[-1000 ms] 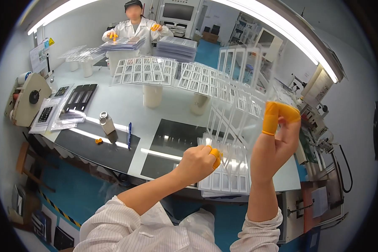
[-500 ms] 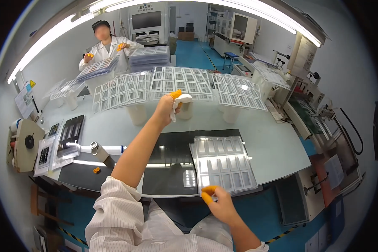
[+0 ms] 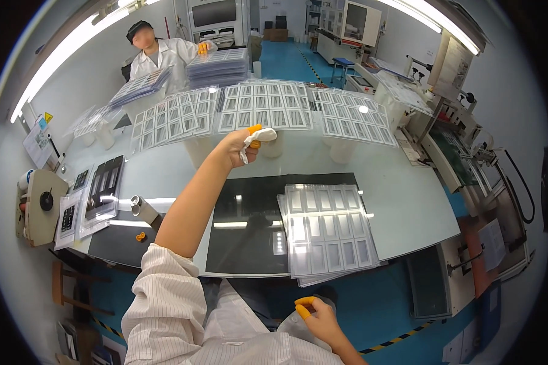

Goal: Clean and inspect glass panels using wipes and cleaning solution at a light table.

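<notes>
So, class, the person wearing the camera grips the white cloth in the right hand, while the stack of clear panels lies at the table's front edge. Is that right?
Not quite: the hand is wrong. The head view shows the white cloth in the left hand, not the right hand. The stack of clear panels does lie at the table's front edge.
</notes>
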The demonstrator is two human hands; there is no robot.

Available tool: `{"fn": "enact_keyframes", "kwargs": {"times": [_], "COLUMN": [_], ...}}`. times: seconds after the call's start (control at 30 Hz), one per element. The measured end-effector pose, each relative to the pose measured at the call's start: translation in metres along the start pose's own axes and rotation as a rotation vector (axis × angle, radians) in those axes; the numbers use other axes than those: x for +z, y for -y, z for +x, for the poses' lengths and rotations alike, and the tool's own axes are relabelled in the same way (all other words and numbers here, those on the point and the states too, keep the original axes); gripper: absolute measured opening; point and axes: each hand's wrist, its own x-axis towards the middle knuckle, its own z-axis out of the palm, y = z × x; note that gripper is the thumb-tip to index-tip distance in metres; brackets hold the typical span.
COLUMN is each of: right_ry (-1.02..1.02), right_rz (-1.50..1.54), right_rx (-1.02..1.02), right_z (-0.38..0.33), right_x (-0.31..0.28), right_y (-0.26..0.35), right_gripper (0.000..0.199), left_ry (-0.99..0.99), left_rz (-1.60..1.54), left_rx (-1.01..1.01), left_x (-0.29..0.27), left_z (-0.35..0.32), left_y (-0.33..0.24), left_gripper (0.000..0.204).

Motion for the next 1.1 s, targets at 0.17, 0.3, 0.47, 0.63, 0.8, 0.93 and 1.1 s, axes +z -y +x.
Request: {"fn": "enact_keyframes", "kwargs": {"times": [0.17,0.3,0.47,0.63,0.8,0.93,1.1], "right_ry": [-0.032,-0.268,-0.379,-0.505,-0.488,-0.494,-0.544], "right_rz": [0.103,-0.031,-0.321,-0.688,-0.723,-0.764,-0.874], "right_rx": [-0.147,-0.418,-0.474,-0.558,-0.563,-0.556,-0.585], "right_z": [0.016,0.031,0.043,0.059,0.058,0.060,0.060], "right_x": [0.004,0.007,-0.006,0.004,0.004,0.006,0.010], "right_y": [0.021,0.017,0.021,0.012,0.012,0.017,0.020], "right_gripper": [0.021,0.019,0.029,0.048,0.058,0.059,0.051], "left_ry": [0.004,-0.012,-0.040,-0.008,-0.021,-0.070,-0.102], "left_rz": [0.004,0.030,0.095,0.111,0.105,0.150,0.136], "left_rx": [0.003,-0.008,-0.013,-0.026,-0.028,-0.018,-0.001], "left_x": [0.001,0.005,0.007,0.002,0.002,0.002,0.006], "left_z": [0.000,-0.003,-0.007,-0.005,-0.004,-0.003,-0.006], "left_y": [0.001,0.000,-0.002,-0.003,-0.002,-0.002,-0.001], "left_gripper": [0.019,0.021,0.026,0.026,0.025,0.025,0.022]}}
